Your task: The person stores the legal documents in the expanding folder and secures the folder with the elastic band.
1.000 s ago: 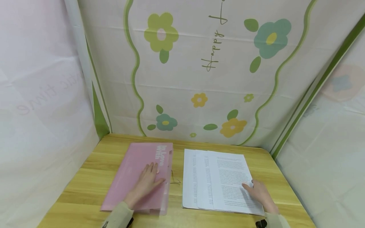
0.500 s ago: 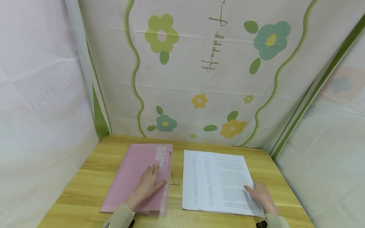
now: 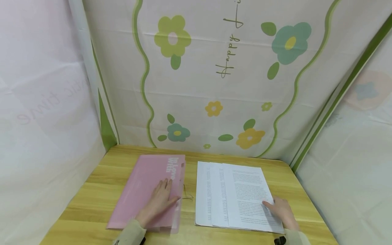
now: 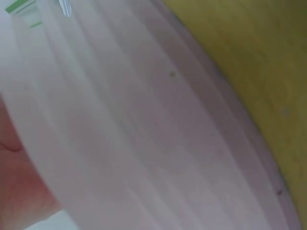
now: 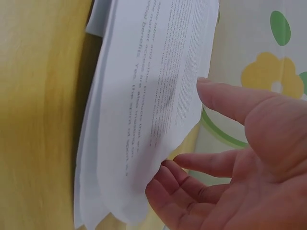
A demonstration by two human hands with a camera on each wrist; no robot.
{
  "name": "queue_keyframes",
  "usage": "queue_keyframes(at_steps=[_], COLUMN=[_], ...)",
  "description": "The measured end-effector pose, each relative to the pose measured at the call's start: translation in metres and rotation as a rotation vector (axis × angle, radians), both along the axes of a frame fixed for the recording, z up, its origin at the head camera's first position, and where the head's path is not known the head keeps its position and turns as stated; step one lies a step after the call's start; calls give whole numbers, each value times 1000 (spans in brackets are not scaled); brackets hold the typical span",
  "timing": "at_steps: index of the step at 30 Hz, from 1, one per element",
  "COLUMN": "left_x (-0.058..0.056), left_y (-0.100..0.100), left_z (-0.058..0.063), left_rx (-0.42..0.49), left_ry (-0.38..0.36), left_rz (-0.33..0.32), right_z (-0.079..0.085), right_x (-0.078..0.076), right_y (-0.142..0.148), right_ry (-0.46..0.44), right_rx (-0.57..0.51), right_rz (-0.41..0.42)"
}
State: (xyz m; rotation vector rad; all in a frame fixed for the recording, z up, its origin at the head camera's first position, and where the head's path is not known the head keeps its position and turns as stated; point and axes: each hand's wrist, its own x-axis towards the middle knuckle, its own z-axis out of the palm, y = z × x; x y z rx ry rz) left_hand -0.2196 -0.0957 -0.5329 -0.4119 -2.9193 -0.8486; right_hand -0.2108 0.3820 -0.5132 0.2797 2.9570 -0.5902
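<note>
In the head view a closed pink folder (image 3: 134,194) with white lettering lies on the left of the table. My left hand (image 3: 159,200) rests on it, fingers extended and thumb near its right edge. From the left wrist, the layered pocket edges of the folder (image 4: 124,120) fill the view, and only part of the left hand (image 4: 21,187) shows. Overlapping printed sheets (image 3: 245,197) lie to the right. Beside their right edge is my right hand (image 3: 280,209), thumb over the top sheet. Up close, its loosely bent fingers (image 5: 177,187) touch the edge of the sheets (image 5: 139,105).
The wooden table (image 3: 88,200) carries both. A thin cord loop (image 3: 187,196) sticks out between folder and sheets. White fabric (image 3: 196,81) with printed flowers hangs behind the table, and more fabric stands at both sides.
The left hand has slid slightly down and right on the folder. The right hand's thumb has shifted slightly toward the near right of the top sheet. Folder and sheets stay in place.
</note>
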Motion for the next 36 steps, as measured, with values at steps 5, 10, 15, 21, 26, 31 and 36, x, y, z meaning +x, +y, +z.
queue_keyframes(at_steps=[5, 10, 15, 21, 26, 31, 36], left_x=[2, 4, 4, 3, 4, 5, 4], left_y=[1, 2, 2, 4, 5, 6, 8], left_z=[1, 1, 0, 1, 2, 4, 2], left_rx=[9, 7, 2, -17, -17, -13, -21], left_ry=[-14, -26, -21, -18, -33, -49, -69], left_rz=[-6, -7, -6, -7, -2, 4, 18], right_z=[-1, -3, -4, -6, -8, -10, -9], right_x=[-1, -2, -3, -6, -8, -11, -12], right_y=[-2, -3, -1, 2, 6, 9, 8], right_ry=[-16, -16, -24, -29, -45, -62, -60], right_rx=[-19, -38, -107, -163, -172, -168, -180], right_rz=[-44, -68, -112, -131, -114, -115, -102])
